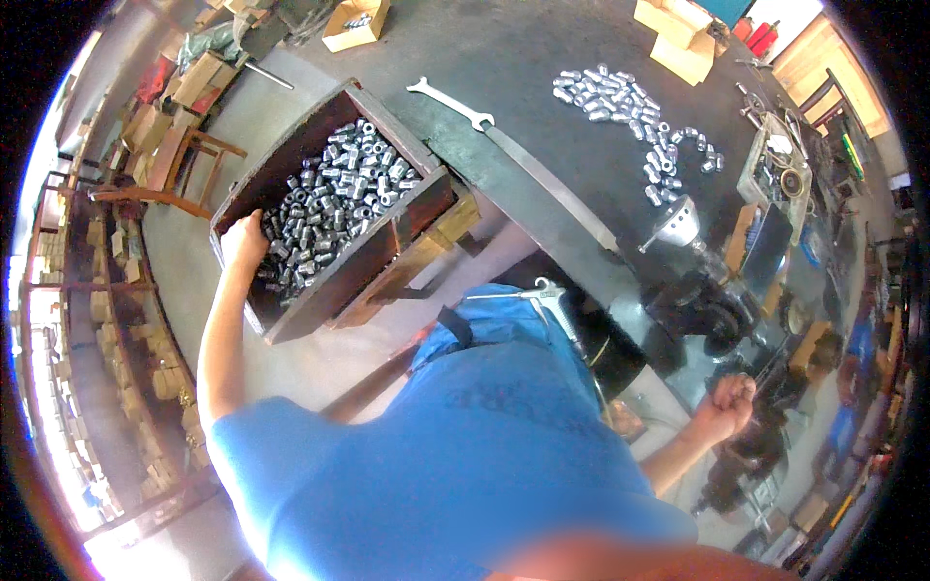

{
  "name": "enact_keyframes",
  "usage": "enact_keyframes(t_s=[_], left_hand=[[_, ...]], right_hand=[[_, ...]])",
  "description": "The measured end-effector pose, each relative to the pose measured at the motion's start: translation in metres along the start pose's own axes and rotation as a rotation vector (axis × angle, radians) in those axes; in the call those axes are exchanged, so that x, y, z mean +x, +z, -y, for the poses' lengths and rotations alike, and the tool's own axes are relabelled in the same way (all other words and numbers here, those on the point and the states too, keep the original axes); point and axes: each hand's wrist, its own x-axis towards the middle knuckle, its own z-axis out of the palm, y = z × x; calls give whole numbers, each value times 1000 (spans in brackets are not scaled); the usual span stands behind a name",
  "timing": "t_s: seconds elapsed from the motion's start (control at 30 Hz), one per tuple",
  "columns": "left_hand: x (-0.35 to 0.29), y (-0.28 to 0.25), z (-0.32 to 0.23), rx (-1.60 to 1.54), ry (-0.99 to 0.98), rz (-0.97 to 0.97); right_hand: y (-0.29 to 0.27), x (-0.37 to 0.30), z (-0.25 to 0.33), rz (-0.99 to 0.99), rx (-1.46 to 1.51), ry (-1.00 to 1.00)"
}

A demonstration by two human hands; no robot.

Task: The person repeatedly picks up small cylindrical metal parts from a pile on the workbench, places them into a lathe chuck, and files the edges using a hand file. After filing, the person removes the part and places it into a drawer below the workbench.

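Observation:
A dark wooden box (415, 215) full of small silver metal fittings (334, 198), seemingly hex nuts, stands at left of centre. My left hand (244, 240) is closed over the box's left rim, its fingertips bent inward beside the fittings and partly hidden. At the lower right, my right hand (728, 402) is held with curled fingers beside a dark machine (707, 315); anything in its grasp is too small to make out. A silver cone-shaped machine part (676, 228) points toward the bench from that machine. An air blow gun (554, 300) hangs in front of my blue shirt.
Loose fittings (605, 94) lie scattered across the dark bench (484, 48). An open-ended wrench (450, 104) and a long flat bar (557, 189) lie along its near edge. Cardboard boxes (356, 24) sit farther back. A tool tray (780, 165) is at right, shelves (92, 290) at left.

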Motion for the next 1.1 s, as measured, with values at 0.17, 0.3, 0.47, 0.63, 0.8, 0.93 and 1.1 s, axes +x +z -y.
enact_keyframes(t_s=[0.17,0.3,0.47,0.63,0.8,0.93,1.1], left_hand=[[12,-11,-15,-75,10,-224],[3,-6,-12,-64,-5,-82],[13,-54,-28,-215,91,-84],[8,-156,-166,-900,742,-163],[25,-156,-332,-957,1059,-97],[1,-131,-448,-789,1249,-55],[-5,-89,-480,-840,1439,-343]], right_hand=[[1,-4,1,-110,-35,-1],[-7,-1,1,-73,-118,-11],[-1,-1,-1,-22,-73,-19],[-5,1,-9,-112,-96,-76],[-2,6,-18,-150,-89,-75],[-16,3,-28,-177,-116,-168],[-15,-1,-25,-156,-101,-119]])
